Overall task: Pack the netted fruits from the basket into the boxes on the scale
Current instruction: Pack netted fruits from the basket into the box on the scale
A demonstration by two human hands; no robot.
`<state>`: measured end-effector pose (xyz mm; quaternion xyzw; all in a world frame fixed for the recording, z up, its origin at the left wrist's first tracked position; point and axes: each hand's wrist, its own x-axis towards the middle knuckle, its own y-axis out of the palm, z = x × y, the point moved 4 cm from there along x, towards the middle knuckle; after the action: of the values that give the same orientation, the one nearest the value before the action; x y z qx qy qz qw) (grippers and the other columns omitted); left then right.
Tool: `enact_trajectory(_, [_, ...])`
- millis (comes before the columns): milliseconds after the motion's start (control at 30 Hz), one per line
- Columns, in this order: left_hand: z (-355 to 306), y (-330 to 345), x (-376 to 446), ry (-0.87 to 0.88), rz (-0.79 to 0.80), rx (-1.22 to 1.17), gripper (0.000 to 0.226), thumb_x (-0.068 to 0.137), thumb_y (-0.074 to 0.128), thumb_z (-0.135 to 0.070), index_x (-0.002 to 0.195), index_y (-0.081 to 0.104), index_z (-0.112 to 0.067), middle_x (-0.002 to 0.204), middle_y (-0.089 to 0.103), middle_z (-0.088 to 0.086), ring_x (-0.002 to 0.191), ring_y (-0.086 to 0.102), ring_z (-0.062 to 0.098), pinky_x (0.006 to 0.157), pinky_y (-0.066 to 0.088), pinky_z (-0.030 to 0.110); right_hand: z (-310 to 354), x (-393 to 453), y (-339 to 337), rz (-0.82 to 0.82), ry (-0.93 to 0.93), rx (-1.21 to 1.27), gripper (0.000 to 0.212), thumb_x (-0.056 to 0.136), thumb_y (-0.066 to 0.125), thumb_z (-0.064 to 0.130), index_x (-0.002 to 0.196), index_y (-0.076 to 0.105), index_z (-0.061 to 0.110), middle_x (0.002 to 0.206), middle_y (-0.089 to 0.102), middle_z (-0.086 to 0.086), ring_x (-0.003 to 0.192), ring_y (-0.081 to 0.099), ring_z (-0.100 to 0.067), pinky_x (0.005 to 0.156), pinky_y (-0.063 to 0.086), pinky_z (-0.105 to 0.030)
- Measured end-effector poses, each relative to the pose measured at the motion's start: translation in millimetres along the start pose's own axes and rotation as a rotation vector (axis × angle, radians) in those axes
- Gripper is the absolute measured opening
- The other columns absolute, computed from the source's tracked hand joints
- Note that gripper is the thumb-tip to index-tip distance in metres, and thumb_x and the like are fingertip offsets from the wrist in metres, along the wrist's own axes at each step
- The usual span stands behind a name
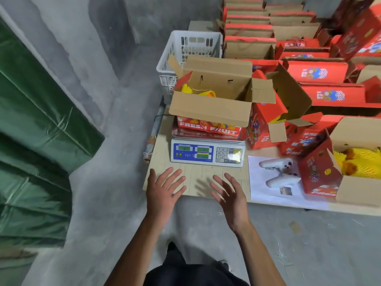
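Observation:
A red "FRESH FRUIT" box [210, 129] with brown flaps open stands on the white and blue scale [207, 153]. Fruit in yellow netting [198, 92] lies at the box's left end. Behind it stands a white slatted basket [185, 50]; its contents are hidden. My left hand [165, 190] and my right hand [228, 193] hover side by side over the plywood table's front edge, just in front of the scale. Both hands have fingers spread and hold nothing.
Another open red box with yellow netted fruit [360, 164] sits at the right. A white controller [280, 172] lies on a paper sheet beside the scale. Several red boxes [319, 71] fill the table behind. A green tarpaulin [35, 120] covers a stack at the left.

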<state>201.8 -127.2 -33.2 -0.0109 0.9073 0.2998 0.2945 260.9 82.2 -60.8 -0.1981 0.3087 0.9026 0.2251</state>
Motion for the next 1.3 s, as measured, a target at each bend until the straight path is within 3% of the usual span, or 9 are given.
enact_trajectory(233, [1.6,0.2,4.6,-0.032,0.071,-0.029,0.065,0.099,0.036,-0.070,0.140,0.059,-0.025,0.134,0.069,0.007,0.123,0.066,0.026,0.110,0.044,0.052,-2.0,-1.0,3.5,0.016,-0.025,-0.011,0.044,0.104,0.050,0.042,0.141,0.054,0.018,0.131,0.070,-0.010,0.121,0.067,-0.030,0.106,0.048,-0.047])
enact_trajectory(367, [3.3,5.0,6.6,0.015,-0.014,0.141,0.043,0.106,0.044,-0.049,0.129,0.067,-0.021,0.124,0.074,0.006,0.112,0.072,0.023,0.095,0.054,0.044,1.5,2.1,-0.6,-0.039,-0.063,-0.064,0.039,0.105,0.049,0.039,0.135,0.059,0.017,0.127,0.072,-0.008,0.117,0.069,-0.028,0.101,0.051,-0.045])
enact_trajectory(533, [-15.6,22.6,16.2,0.215,-0.103,0.313,0.018,0.099,0.063,-0.020,0.103,0.076,-0.009,0.101,0.078,0.010,0.100,0.074,0.031,0.081,0.061,0.034,39.1,14.7,2.3,-0.128,-0.233,-0.139,0.027,0.104,0.059,0.029,0.119,0.072,0.011,0.118,0.075,-0.009,0.109,0.073,-0.029,0.094,0.056,-0.044])
enact_trajectory(733, [-52.6,71.2,25.3,0.493,0.038,0.533,0.013,0.102,0.064,-0.024,0.099,0.077,-0.027,0.101,0.078,0.004,0.094,0.075,0.022,0.081,0.060,0.033,108.5,33.5,18.2,-0.096,-0.392,-0.175,0.018,0.103,0.062,0.026,0.108,0.076,0.015,0.115,0.076,-0.008,0.108,0.072,-0.027,0.087,0.058,-0.035])
enact_trajectory(833, [-69.6,103.2,28.4,0.624,0.133,0.619,0.014,0.102,0.064,-0.021,0.104,0.074,-0.031,0.105,0.077,-0.001,0.097,0.075,0.016,0.075,0.058,0.020,142.8,46.6,24.7,-0.093,-0.449,-0.205,0.017,0.103,0.063,0.025,0.112,0.072,0.014,0.113,0.077,-0.008,0.109,0.072,-0.028,0.088,0.057,-0.036])
enact_trajectory(1067, [-103.6,173.1,59.3,0.830,0.196,0.916,0.027,0.104,0.058,-0.022,0.128,0.065,-0.034,0.125,0.066,-0.024,0.123,0.060,0.000,0.095,0.047,0.011,214.9,96.1,42.6,-0.149,-0.565,-0.375,0.022,0.097,0.071,0.021,0.117,0.069,0.012,0.110,0.073,-0.013,0.108,0.069,-0.031,0.102,0.053,-0.053])
enact_trajectory(1200, [-123.4,202.7,88.4,0.871,0.255,1.100,0.028,0.100,0.057,-0.034,0.128,0.060,-0.042,0.130,0.062,-0.025,0.127,0.056,0.001,0.099,0.047,0.022,237.0,124.9,53.2,-0.237,-0.622,-0.587,0.029,0.097,0.067,0.025,0.123,0.066,0.012,0.098,0.074,0.006,0.091,0.069,-0.006,0.093,0.057,-0.039])
enact_trajectory(1233, [-129.3,208.8,99.7,0.869,0.265,1.196,0.029,0.099,0.056,-0.039,0.127,0.058,-0.043,0.131,0.061,-0.025,0.126,0.055,-0.001,0.100,0.047,0.026,242.2,132.1,56.5,-0.278,-0.638,-0.658,0.030,0.097,0.065,0.027,0.123,0.067,0.013,0.099,0.073,0.007,0.092,0.069,-0.006,0.093,0.056,-0.039])
enact_trajectory(1300, [-137.3,217.3,121.5,0.858,0.307,1.396,0.030,0.098,0.056,-0.043,0.129,0.057,-0.041,0.132,0.060,-0.023,0.125,0.054,0.001,0.105,0.047,0.035,250.0,144.1,59.0,-0.381,-0.641,-0.783,0.030,0.095,0.062,0.032,0.120,0.067,0.016,0.105,0.074,-0.002,0.100,0.069,-0.022,0.093,0.055,-0.044])
